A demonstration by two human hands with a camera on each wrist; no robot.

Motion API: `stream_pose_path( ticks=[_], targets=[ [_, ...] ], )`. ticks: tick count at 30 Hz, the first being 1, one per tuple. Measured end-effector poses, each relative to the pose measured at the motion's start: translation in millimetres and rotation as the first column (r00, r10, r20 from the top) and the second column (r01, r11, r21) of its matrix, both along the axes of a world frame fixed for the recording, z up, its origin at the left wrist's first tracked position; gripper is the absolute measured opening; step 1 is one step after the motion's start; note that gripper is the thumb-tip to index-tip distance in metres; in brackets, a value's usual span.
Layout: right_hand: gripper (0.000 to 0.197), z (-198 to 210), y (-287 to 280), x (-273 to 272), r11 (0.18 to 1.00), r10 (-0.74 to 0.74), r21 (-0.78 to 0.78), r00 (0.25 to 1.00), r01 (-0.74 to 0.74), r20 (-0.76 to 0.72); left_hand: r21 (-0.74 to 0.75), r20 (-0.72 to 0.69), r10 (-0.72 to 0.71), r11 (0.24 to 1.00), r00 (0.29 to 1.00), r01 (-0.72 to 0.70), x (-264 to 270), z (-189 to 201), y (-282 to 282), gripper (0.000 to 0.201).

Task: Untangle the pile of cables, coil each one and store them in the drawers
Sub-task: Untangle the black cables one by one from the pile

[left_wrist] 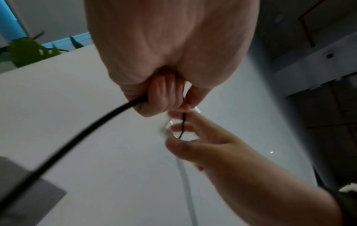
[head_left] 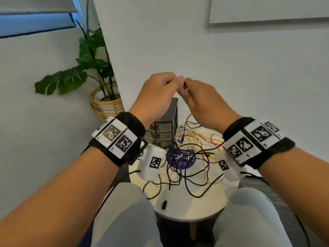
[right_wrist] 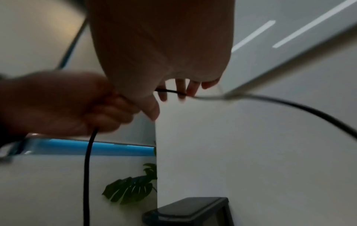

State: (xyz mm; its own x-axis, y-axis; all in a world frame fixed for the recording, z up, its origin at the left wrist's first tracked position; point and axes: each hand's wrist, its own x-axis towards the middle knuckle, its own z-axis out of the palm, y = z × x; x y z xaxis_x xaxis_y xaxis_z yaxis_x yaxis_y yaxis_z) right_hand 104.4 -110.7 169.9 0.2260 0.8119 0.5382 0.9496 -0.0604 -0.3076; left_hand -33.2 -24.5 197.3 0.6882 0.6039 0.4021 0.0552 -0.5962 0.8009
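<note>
Both hands are raised above the round white table (head_left: 188,209), fingertips nearly meeting. My left hand (head_left: 170,82) (left_wrist: 164,105) curls its fingers round a thick black cable (left_wrist: 77,137) (right_wrist: 86,168), which hangs down from the fist. A thinner black strand runs from its thumb toward my right hand (head_left: 185,87) (left_wrist: 172,134) (right_wrist: 173,94). That hand pinches a white cable (left_wrist: 185,183) near its connector. The tangled pile of cables (head_left: 194,154), black, white, red and yellow, lies on the table below. A dark drawer unit (head_left: 165,134) (right_wrist: 189,209) stands at the table's back left.
A purple round label (head_left: 180,158) lies under the pile. A loose black plug (head_left: 164,205) rests near the table's front edge. A potted plant in a wicker basket (head_left: 105,104) stands on the floor at the left. White walls are close behind. My knees flank the table.
</note>
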Motion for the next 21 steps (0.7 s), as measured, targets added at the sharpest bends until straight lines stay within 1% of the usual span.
stream_pose_path(
  ticks=[1, 2, 4, 5, 7, 9, 11, 13, 15, 16, 17, 18, 19, 20, 21],
  targets=[
    [0.026, 5, 3, 4, 1.0, 0.008, 0.026, 0.997, -0.006, -0.081, -0.034, 0.021, -0.021, 0.999, 1.0, 0.022, -1, 4, 0, 0.034],
    [0.034, 13, 4, 8, 0.997, -0.026, 0.062, 0.99, 0.035, -0.138, -0.091, 0.05, -0.046, 0.995, 0.998, 0.05, -3, 4, 0, 0.033],
    [0.041, 32, 3, 21, 0.975, -0.107, 0.161, 0.954, 0.156, -0.279, -0.189, 0.073, -0.08, 0.978, 0.994, 0.092, -10, -6, 0, 0.036],
    [0.044, 41, 2, 30, 0.957, -0.119, 0.209, 0.926, 0.204, -0.357, -0.206, 0.055, -0.091, 0.973, 0.994, 0.1, -13, -16, 2, 0.038],
    [0.045, 53, -2, 46, 0.919, -0.109, 0.28, 0.862, 0.277, -0.494, -0.179, -0.032, -0.112, 0.978, 0.993, 0.104, -19, -41, 5, 0.041],
    [0.046, 58, -7, 58, 0.892, -0.128, 0.292, 0.812, 0.345, -0.57, -0.157, -0.116, -0.13, 0.981, 0.985, 0.111, -24, -61, 8, 0.04],
    [0.046, 53, -12, 66, 0.894, -0.133, 0.254, 0.761, 0.368, -0.635, -0.214, -0.123, -0.146, 0.97, 0.982, 0.117, -28, -72, 12, 0.039],
    [0.047, 39, -16, 70, 0.923, -0.149, 0.176, 0.739, 0.343, -0.657, -0.294, -0.093, -0.152, 0.948, 0.984, 0.119, -30, -73, 15, 0.04],
    [0.048, 25, -23, 70, 0.95, -0.136, 0.126, 0.739, 0.287, -0.66, -0.371, -0.051, -0.16, 0.92, 0.986, 0.131, -32, -69, 16, 0.04],
    [0.046, 20, -29, 70, 0.963, -0.109, 0.11, 0.732, 0.245, -0.672, -0.397, -0.034, -0.17, 0.906, 0.985, 0.143, -33, -66, 16, 0.04],
    [0.044, 17, -36, 68, 0.979, -0.062, 0.094, 0.708, 0.179, -0.703, -0.416, -0.021, -0.178, 0.896, 0.984, 0.154, -35, -65, 17, 0.041],
    [0.042, 14, -45, 67, 0.993, 0.003, 0.081, 0.659, 0.088, -0.752, -0.431, -0.015, -0.185, 0.888, 0.983, 0.16, -36, -64, 18, 0.042],
    [0.039, 11, -53, 67, 0.997, 0.067, 0.074, 0.585, -0.011, -0.808, -0.443, -0.02, -0.185, 0.882, 0.982, 0.158, -37, -65, 18, 0.044],
    [0.035, 7, -61, 67, 0.993, 0.105, 0.064, 0.513, -0.097, -0.852, -0.454, -0.036, -0.181, 0.879, 0.983, 0.146, -37, -68, 18, 0.045],
    [0.03, 1, -67, 67, 0.988, 0.104, 0.037, 0.468, -0.149, -0.878, -0.46, -0.061, -0.178, 0.878, 0.982, 0.131, -36, -72, 16, 0.044]
  ],
)
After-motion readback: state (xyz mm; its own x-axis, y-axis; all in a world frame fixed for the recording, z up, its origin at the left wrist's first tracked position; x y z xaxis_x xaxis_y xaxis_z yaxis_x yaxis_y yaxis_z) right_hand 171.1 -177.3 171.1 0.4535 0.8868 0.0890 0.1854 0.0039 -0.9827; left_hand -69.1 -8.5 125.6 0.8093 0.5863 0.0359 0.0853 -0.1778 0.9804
